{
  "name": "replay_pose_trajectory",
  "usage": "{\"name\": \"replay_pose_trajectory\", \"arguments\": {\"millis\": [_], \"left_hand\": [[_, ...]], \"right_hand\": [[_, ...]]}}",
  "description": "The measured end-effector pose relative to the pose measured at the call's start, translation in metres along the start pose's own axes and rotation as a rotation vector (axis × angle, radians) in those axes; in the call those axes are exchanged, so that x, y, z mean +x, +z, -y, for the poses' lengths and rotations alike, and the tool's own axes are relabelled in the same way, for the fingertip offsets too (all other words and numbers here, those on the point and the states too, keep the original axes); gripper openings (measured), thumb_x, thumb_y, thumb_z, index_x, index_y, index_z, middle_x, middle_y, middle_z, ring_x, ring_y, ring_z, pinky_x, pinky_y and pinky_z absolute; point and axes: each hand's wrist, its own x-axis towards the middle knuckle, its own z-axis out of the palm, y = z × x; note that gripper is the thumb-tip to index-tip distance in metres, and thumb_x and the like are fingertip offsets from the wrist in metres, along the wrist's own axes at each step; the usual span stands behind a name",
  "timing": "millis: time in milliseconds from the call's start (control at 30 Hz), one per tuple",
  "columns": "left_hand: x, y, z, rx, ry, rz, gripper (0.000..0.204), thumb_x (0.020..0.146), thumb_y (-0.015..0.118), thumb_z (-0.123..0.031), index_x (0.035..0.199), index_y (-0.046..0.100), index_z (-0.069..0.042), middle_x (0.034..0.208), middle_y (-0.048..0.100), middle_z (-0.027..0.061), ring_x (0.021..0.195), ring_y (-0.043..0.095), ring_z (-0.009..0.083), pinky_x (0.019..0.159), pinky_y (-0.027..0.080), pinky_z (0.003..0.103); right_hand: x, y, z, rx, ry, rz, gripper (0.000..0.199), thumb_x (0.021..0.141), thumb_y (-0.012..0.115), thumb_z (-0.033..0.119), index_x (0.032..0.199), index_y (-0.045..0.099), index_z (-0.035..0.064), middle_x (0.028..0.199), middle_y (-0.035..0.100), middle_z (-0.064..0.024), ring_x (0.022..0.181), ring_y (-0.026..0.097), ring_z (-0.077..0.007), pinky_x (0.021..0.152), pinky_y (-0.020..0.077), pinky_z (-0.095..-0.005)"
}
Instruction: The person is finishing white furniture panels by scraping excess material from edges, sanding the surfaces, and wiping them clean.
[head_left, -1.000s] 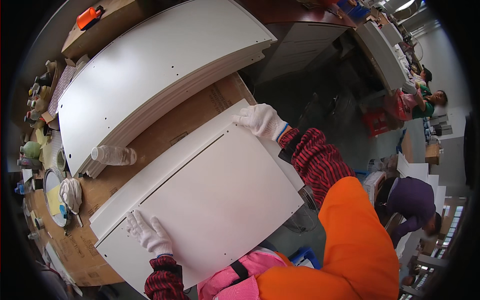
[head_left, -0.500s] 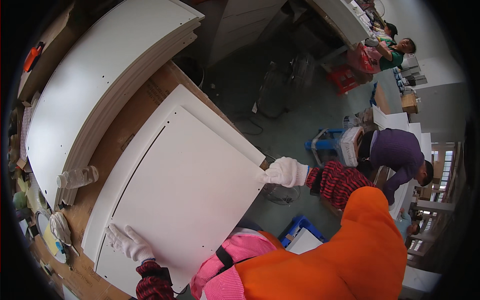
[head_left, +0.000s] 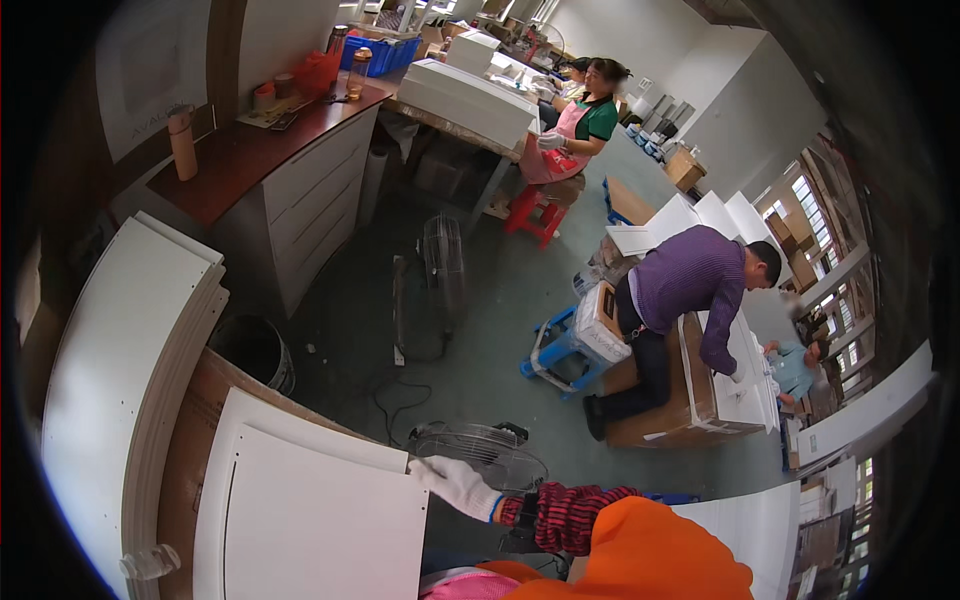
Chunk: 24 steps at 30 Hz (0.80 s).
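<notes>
My right hand (head_left: 458, 485), in a white knitted glove, is closed at the right edge of a white panel (head_left: 320, 520), near its far corner. The exact finger grip is small in view. This panel lies on another white board (head_left: 240, 425) that shows past its far and left sides. A dark slot line runs along the panel's left side. My left hand is out of view, and the near part of the panel is cut off. A taller stack of curved white boards (head_left: 120, 350) stands at the left, with a clear plastic jar (head_left: 150, 562) beside it.
Cardboard (head_left: 205, 400) lies under the boards. Beyond are a black bucket (head_left: 255, 350), floor fans (head_left: 480, 455) and a drawer cabinet (head_left: 315, 195). One person in purple (head_left: 690, 280) bends over a carton at the right; another in a pink apron (head_left: 570, 140) sits farther back.
The view has swung up and to the right, bringing in more of the room. My left hand, which lay flat on the panel, has left the picture. My right hand stays at the panel's edge.
</notes>
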Motion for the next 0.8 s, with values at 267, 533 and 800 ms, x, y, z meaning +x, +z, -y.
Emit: {"name": "replay_pose_trajectory", "arguments": {"millis": [267, 533, 800], "left_hand": [[0.012, 0.048, 0.036, -0.131, -0.158, -0.036, 0.071, 0.100, 0.045, -0.053, 0.152, 0.042, -0.005, 0.159, 0.036, 0.0251, 0.149, 0.030, 0.0397, 0.125, 0.016, 0.050], [-0.005, -0.013, 0.031, -0.192, -0.200, 0.138, 0.067, 0.103, 0.042, -0.048, 0.160, 0.030, -0.015, 0.168, 0.018, 0.0175, 0.156, 0.016, 0.0327, 0.127, 0.006, 0.049], [-0.121, 0.023, 0.052, -0.334, 0.457, 0.107, 0.061, 0.102, 0.046, -0.040, 0.156, 0.036, -0.012, 0.166, 0.023, 0.0190, 0.154, 0.019, 0.0386, 0.124, 0.015, 0.056]], "right_hand": [[-0.040, 0.134, 0.026, -0.434, -0.543, 0.802, 0.031, 0.094, 0.066, 0.025, 0.118, 0.071, 0.0062, 0.101, 0.074, -0.0192, 0.093, 0.074, -0.0318, 0.079, 0.0582, -0.0391], [-0.072, 0.177, 0.026, -0.138, -1.740, 0.614, 0.037, 0.099, 0.060, 0.031, 0.134, 0.065, 0.0218, 0.062, 0.062, -0.0061, 0.041, 0.049, -0.0244, 0.041, 0.0422, -0.0441], [-0.037, 0.202, -0.054, -0.134, -1.842, 0.687, 0.038, 0.099, 0.060, 0.031, 0.136, 0.064, 0.0215, 0.062, 0.061, -0.0060, 0.041, 0.049, -0.0241, 0.040, 0.0416, -0.0439]]}}
